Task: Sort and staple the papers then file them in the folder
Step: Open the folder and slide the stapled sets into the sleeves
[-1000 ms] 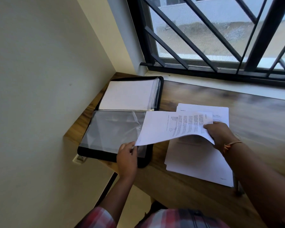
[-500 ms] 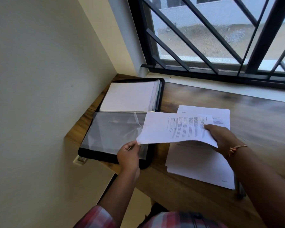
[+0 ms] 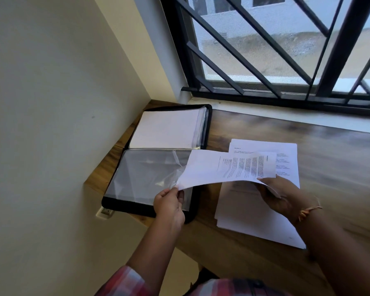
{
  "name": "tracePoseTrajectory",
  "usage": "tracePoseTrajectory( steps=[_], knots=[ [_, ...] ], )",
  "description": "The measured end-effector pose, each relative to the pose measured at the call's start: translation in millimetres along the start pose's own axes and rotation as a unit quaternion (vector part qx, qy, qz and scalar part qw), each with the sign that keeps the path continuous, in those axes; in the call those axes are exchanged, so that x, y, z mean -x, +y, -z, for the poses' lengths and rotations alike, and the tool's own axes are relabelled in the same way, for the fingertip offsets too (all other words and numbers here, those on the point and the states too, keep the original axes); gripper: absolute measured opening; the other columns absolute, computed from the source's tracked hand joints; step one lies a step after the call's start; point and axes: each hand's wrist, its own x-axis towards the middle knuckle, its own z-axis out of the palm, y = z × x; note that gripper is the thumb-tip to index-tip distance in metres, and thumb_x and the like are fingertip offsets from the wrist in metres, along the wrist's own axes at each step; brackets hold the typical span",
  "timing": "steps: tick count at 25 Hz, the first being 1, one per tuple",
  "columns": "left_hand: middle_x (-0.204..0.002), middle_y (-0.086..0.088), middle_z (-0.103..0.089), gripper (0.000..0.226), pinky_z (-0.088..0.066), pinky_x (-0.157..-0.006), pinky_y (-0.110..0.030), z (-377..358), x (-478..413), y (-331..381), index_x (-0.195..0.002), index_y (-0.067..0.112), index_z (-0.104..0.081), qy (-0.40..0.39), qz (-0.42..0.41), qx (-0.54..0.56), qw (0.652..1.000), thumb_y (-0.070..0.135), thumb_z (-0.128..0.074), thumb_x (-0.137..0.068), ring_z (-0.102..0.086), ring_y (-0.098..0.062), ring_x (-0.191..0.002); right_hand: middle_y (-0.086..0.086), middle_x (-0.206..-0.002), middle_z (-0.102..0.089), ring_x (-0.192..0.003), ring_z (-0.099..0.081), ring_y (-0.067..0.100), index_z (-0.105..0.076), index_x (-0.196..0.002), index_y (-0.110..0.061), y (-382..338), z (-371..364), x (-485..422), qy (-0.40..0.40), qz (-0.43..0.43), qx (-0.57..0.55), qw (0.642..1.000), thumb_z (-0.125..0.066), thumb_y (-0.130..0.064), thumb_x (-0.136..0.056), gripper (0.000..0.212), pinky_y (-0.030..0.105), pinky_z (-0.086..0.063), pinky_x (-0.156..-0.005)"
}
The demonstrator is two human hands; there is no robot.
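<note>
A black folder (image 3: 126, 207) lies open at the desk's left end, with white pages in its far half and a clear plastic sleeve (image 3: 141, 178) in its near half. My left hand (image 3: 169, 204) pinches the sleeve's right edge and lifts it. My right hand (image 3: 280, 197) grips the right end of a printed set of papers (image 3: 222, 169), held just above the desk with its left corner at the sleeve's opening. A stack of white printed papers (image 3: 256, 216) lies on the desk under my right hand.
The wooden desk (image 3: 318, 167) runs along a barred window (image 3: 286, 60) at the back. A cream wall (image 3: 51, 103) closes the left side right beside the folder. A wall socket (image 3: 105, 212) sits below the desk's left edge.
The held papers have dropped lower and bowed, their left corner now meeting the raised sleeve edge. My left hand has lifted the sleeve's edge slightly.
</note>
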Motion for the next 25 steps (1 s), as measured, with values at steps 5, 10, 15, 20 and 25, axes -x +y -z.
tracePoseTrajectory(
  steps=[5,10,15,20,25],
  knots=[
    [-0.1,-0.014,-0.071,0.013,-0.063,-0.076,-0.037,1.8,-0.2,5.9,-0.103,0.007,-0.067,0.007,-0.088,-0.061,0.994,0.016,-0.057,-0.103,-0.075,-0.027,-0.087,0.01,-0.082,-0.076,-0.06,-0.073,0.012,-0.051,-0.142,0.006,3.1,-5.3,1.3,-0.002,-0.008,-0.035,0.999,-0.06,0.01,-0.09,0.053,0.017,-0.055,-0.052],
    [-0.088,-0.007,-0.071,0.009,-0.061,-0.071,-0.038,13.7,-4.6,13.1,-0.082,0.018,-0.067,0.054,-0.243,-0.3,0.921,0.015,-0.069,-0.09,-0.069,-0.023,-0.078,0.022,-0.124,-0.066,-0.062,-0.076,0.022,-0.056,-0.138,-0.003,-3.6,-11.1,9.6,-0.039,-0.008,-0.081,0.996,-0.09,0.006,-0.049,0.095,0.021,-0.054,-0.042],
    [-0.096,0.007,-0.064,0.015,-0.057,-0.068,-0.035,22.4,-7.5,19.5,-0.109,0.025,-0.064,0.0,-0.387,-0.46,0.799,0.018,-0.065,-0.095,-0.065,-0.015,-0.083,0.02,-0.131,-0.064,-0.081,-0.077,0.023,-0.056,-0.131,-0.003,-12.2,-17.5,10.0,-0.015,-0.017,-0.068,0.997,-0.049,0.007,-0.1,0.033,0.025,-0.061,-0.053],
    [-0.098,0.001,-0.063,0.021,-0.056,-0.067,-0.038,26.7,-16.6,22.6,-0.109,0.02,-0.075,0.004,-0.51,-0.593,0.623,0.033,-0.063,-0.097,-0.059,-0.019,-0.088,0.022,-0.126,-0.063,-0.064,-0.075,0.021,-0.053,-0.13,0.0,-18.3,-16.5,5.3,-0.024,-0.032,-0.065,0.997,-0.049,0.006,-0.099,0.031,0.021,-0.058,-0.049],
    [-0.096,-0.002,-0.065,0.029,-0.054,-0.067,-0.036,23.3,-24.2,27.9,-0.111,0.016,-0.073,-0.034,-0.552,-0.66,0.508,0.038,-0.072,-0.091,-0.06,-0.021,-0.084,0.021,-0.135,-0.058,-0.062,-0.076,0.021,-0.045,-0.141,0.003,-23.5,-19.2,3.6,-0.019,-0.033,-0.059,0.998,-0.048,0.0,-0.102,0.04,0.019,-0.056,-0.047]
  ],
)
